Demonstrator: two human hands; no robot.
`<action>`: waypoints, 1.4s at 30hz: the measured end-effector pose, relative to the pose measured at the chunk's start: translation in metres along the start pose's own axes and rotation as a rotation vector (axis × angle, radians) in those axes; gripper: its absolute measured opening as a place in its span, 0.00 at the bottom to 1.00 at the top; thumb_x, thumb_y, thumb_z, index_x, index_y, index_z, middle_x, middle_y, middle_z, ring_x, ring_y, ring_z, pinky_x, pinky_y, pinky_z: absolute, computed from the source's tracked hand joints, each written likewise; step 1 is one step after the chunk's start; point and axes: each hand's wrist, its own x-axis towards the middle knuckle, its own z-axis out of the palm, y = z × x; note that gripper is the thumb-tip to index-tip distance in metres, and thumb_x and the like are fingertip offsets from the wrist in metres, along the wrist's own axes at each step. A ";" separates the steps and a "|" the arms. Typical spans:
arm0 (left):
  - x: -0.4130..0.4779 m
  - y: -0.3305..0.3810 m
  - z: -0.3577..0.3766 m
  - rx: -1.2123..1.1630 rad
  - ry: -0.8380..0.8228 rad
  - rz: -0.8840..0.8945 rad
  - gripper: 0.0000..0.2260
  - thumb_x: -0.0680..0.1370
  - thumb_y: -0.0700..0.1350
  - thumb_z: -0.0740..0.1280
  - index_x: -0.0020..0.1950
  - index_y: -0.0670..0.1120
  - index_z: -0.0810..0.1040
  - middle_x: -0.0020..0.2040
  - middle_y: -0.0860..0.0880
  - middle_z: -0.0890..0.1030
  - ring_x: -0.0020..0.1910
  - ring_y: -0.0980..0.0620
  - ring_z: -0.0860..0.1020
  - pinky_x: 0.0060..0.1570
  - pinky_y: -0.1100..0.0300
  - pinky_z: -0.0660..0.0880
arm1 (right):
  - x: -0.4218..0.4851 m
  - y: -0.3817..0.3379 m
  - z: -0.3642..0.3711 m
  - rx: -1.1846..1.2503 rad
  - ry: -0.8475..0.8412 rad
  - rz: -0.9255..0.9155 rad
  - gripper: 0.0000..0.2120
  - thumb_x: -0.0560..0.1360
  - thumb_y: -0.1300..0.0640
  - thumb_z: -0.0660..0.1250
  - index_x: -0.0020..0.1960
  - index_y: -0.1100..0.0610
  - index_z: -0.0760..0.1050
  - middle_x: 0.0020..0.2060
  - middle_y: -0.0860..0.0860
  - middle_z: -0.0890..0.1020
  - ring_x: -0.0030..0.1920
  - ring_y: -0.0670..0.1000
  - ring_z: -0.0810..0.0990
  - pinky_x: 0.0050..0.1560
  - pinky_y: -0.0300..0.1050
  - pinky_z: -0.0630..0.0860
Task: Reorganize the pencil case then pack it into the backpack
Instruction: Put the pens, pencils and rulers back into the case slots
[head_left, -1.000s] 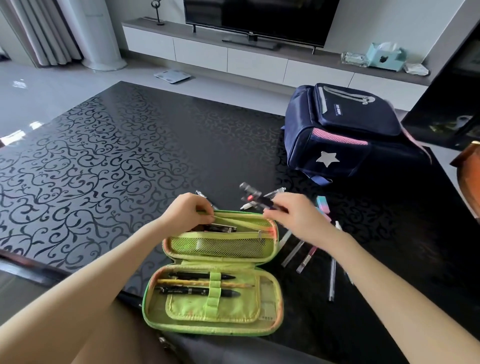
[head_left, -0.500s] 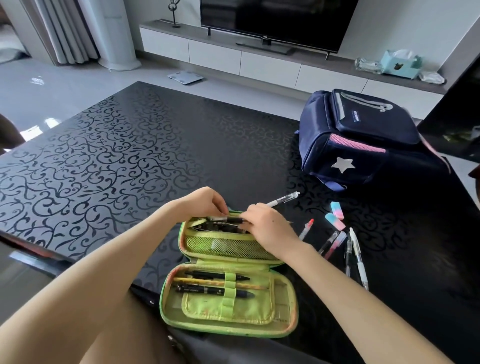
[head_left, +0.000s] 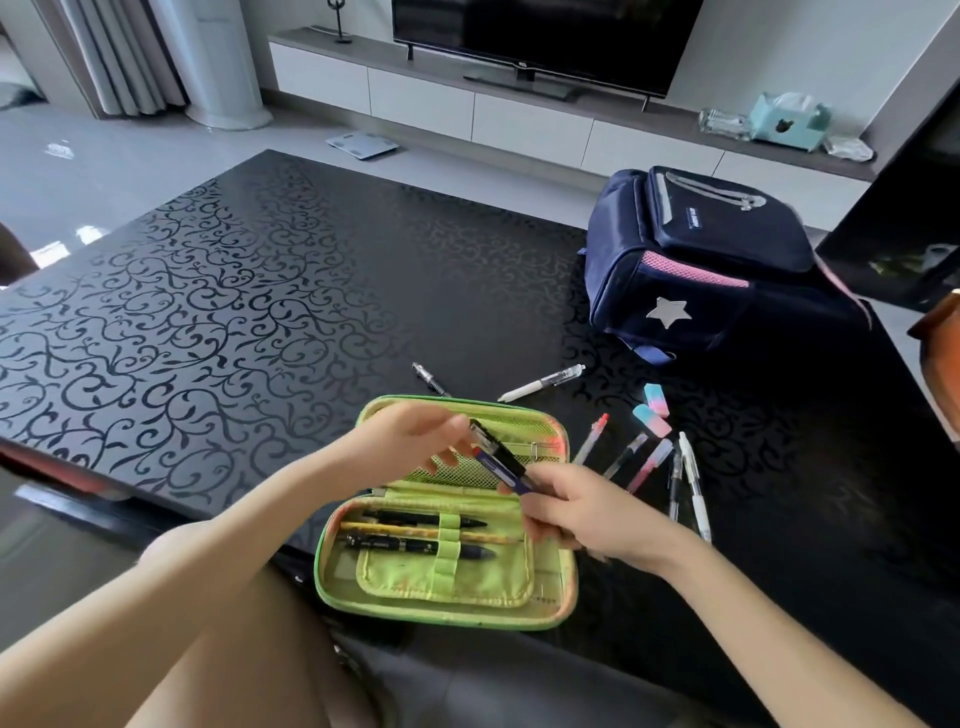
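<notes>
1. Lying open at the near edge of the glossy black table with a scroll pattern, the lime-green fabric pencil case has its mesh-pocket half away from the person and three pens under an elastic loop in the near half.
2. The right hand, at 3 o'clock over the case, pinches the lower end of a dark blue-and-black pen, which tilts up toward 11 o'clock.
3. The left hand hovers above the mesh half with fingers loosely spread, its fingertips at the pen's upper end; whether they touch is unclear.
4. Loose pens and two pink-and-blue erasers lie at 2 o'clock from the case.
5. The navy backpack with a silver star sits farther off at 1 o'clock.
</notes>
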 end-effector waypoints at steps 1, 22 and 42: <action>-0.005 0.003 0.004 -0.082 -0.036 -0.015 0.12 0.80 0.49 0.58 0.47 0.48 0.80 0.42 0.53 0.84 0.36 0.58 0.81 0.36 0.67 0.77 | -0.001 -0.001 0.006 0.148 -0.021 0.015 0.06 0.80 0.61 0.58 0.48 0.61 0.72 0.29 0.46 0.78 0.26 0.43 0.69 0.26 0.34 0.64; -0.099 -0.070 -0.030 -0.284 0.182 -0.179 0.08 0.72 0.32 0.69 0.40 0.44 0.83 0.35 0.41 0.84 0.35 0.49 0.79 0.35 0.68 0.77 | -0.028 0.034 0.003 -0.106 0.295 0.048 0.11 0.81 0.54 0.57 0.47 0.56 0.76 0.34 0.51 0.82 0.31 0.44 0.78 0.29 0.32 0.71; -0.113 -0.077 -0.009 0.378 0.356 -0.155 0.08 0.66 0.46 0.77 0.33 0.57 0.80 0.33 0.56 0.80 0.35 0.59 0.76 0.36 0.67 0.74 | -0.026 0.041 0.029 -0.299 0.314 0.041 0.14 0.80 0.53 0.58 0.38 0.57 0.73 0.27 0.48 0.77 0.30 0.46 0.74 0.42 0.50 0.75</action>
